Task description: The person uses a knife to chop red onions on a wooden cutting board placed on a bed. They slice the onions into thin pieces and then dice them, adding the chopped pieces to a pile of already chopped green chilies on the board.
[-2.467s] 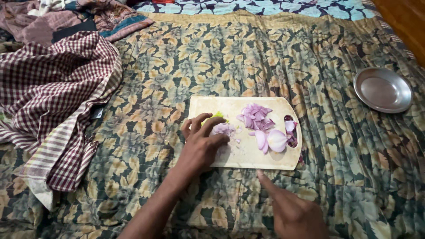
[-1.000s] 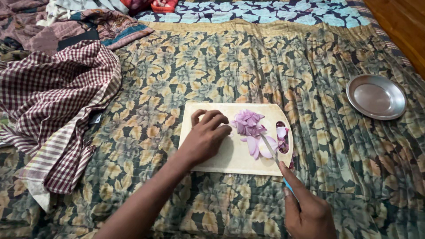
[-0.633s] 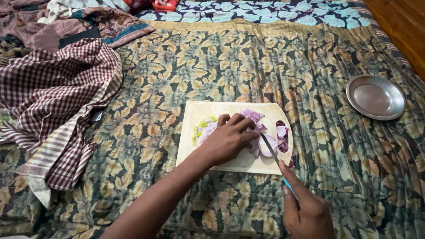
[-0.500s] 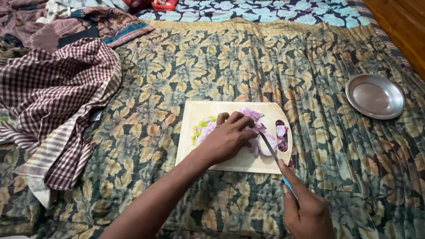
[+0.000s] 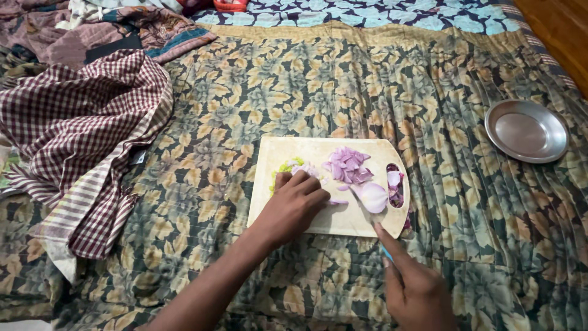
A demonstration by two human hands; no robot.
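Note:
A pale cutting board [image 5: 288, 150] lies on a floral quilt. On it are a pile of chopped purple onion [image 5: 348, 164], a peeled onion piece [image 5: 373, 197] and some green bits [image 5: 285, 167]. My left hand [image 5: 293, 205] rests curled on the board's middle, its fingertips pressing a thin onion slice [image 5: 337, 201] that sticks out from under them. My right hand [image 5: 413, 288] is below the board's near right corner and grips a knife with a blue handle. The knife blade [image 5: 361, 207] points up-left onto the board, between the slice and the onion piece.
A round steel plate [image 5: 527, 130] sits on the quilt to the right of the board. A red-and-white checked cloth [image 5: 79, 129] lies heaped at the left, with more crumpled fabrics [image 5: 122, 30] behind it. A wooden floor [image 5: 563, 24] shows at the far right.
My left hand reached right onto the chopped onion pile, then drew back left toward the board's middle with a slice under its fingertips. My right hand picked up the knife and brought it onto the board.

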